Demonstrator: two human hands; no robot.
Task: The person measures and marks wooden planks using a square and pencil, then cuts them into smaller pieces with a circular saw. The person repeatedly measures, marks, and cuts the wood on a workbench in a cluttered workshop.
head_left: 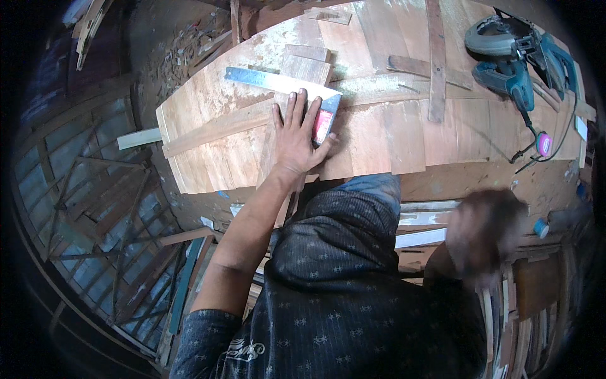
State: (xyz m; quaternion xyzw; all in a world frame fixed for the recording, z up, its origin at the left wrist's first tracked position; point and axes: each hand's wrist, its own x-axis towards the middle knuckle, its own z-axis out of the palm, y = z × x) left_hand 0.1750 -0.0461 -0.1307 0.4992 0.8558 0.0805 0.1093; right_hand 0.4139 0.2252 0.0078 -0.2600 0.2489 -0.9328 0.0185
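Note:
My left hand (299,135) lies over the inner corner of a carpenter's square (262,79), its fingers spread across the metal blade and its thumb by the end of the red-faced stock (323,121). Beneath the blade is a short wooden board (305,66), set on a worktop of joined planks (372,136). Off to the right, beyond the worktop's near edge, my right hand (489,230) is smeared by motion. Its fingers cannot be made out, nor whether it holds anything.
A teal circular saw (505,72) rests at the worktop's far right, its cord beside a pink tape measure (544,144). A narrow wooden strip (436,63) crosses another strip (404,65). Stacked boards (524,297) stand lower right; a lattice frame (95,208) is at left.

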